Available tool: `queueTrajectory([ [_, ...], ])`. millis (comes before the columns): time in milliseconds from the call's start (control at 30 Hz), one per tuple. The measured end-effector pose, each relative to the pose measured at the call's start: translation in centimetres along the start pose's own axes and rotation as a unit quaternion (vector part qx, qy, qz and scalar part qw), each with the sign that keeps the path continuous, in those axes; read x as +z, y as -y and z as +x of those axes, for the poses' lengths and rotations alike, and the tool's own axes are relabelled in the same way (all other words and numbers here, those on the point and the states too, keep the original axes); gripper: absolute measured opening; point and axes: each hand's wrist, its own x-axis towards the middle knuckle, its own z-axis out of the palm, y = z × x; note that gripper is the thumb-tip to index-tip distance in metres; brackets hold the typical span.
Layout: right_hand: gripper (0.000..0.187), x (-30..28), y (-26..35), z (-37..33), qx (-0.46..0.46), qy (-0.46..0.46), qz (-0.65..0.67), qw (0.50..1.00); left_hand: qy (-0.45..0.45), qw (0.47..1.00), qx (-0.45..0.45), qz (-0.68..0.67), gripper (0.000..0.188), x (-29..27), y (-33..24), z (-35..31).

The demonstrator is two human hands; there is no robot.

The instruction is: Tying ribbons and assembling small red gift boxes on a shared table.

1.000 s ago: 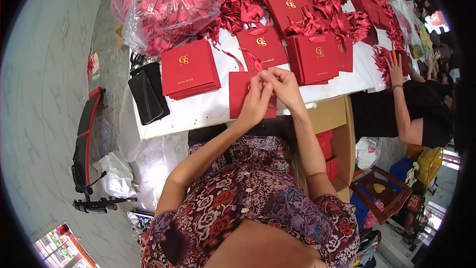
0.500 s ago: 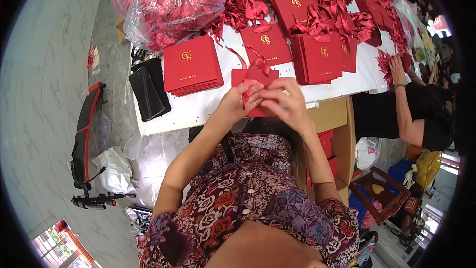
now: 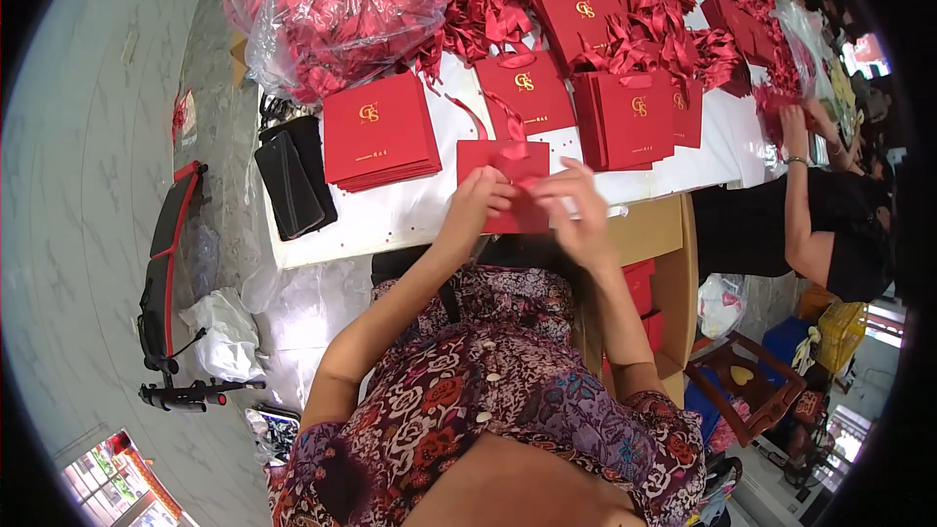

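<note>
A small red gift bag (image 3: pixel 522 215) lies at the table's near edge in front of me. Over its upper part runs a red ribbon (image 3: pixel 525 182), slightly blurred, with a loop (image 3: pixel 512 127) reaching beyond the bag's far edge. My left hand (image 3: pixel 475 205) is at the bag's left side, its curled fingertips pinching the ribbon. On the other side my right hand (image 3: pixel 576 210) pinches the ribbon between thumb and forefinger, the other fingers raised. The exact grip is partly smeared by motion. Just beyond lies another red bag (image 3: pixel 537 107) with a ribbon.
To the left are a stack of flat red bags (image 3: pixel 379 132), a dark phone or wallet (image 3: pixel 288 185) and a clear plastic sack of red ribbons (image 3: pixel 337 15). More bags (image 3: pixel 630 127) stand at right. An open carton (image 3: pixel 673 263) sits below the table edge. A co-worker's arm (image 3: pixel 798 195) is farther right.
My left hand has turned from palm up to palm down, and the ribbon is now drawn lower over the bag. My right hand has shifted slightly right. The co-worker's hands moved too.
</note>
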Motion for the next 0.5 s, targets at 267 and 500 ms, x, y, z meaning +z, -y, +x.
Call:
queueTrajectory([
  [267,0.012,-2.7,0.7,1.6,0.203,-0.065,0.075,0.974,-0.114,0.761,0.314,0.556,0.045,-1.6,2.9,-0.7],
  [500,0.011,4.6,-5.1,1.3,0.141,0.005,-0.043,0.989,-0.156,0.727,0.365,0.560,0.048,-0.3,2.1,1.0],
])
